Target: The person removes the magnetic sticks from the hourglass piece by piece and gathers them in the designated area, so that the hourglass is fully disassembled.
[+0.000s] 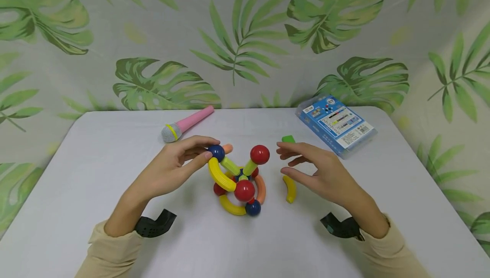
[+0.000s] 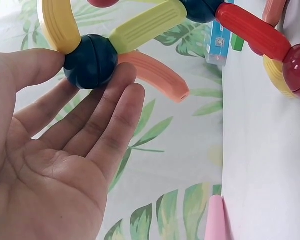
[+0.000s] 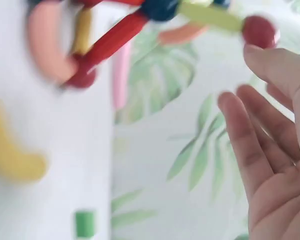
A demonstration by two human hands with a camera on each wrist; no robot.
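A ball-and-stick building toy stands mid-table, made of red and blue balls joined by straight and curved rods. My left hand (image 1: 168, 169) pinches its upper blue ball (image 1: 216, 152) between thumb and fingertips. From that ball run a yellow curved rod (image 1: 220, 177), a light green rod (image 1: 230, 166) and an orange curved rod (image 2: 157, 77) with a free end. Beside the upper red ball (image 1: 260, 154), my right hand (image 1: 319, 171) hovers apart from it, fingers loosely bent and holding nothing. The toy's lower ring of curved rods is partly hidden by its upper parts.
A loose yellow curved rod (image 1: 289, 189) lies below the right hand, with a green piece (image 1: 288, 139) behind its fingers. At the back are a pink toy microphone (image 1: 195, 118) and a blue printed package (image 1: 337, 122). A leaf-patterned cloth (image 1: 245, 48) hangs behind the table.
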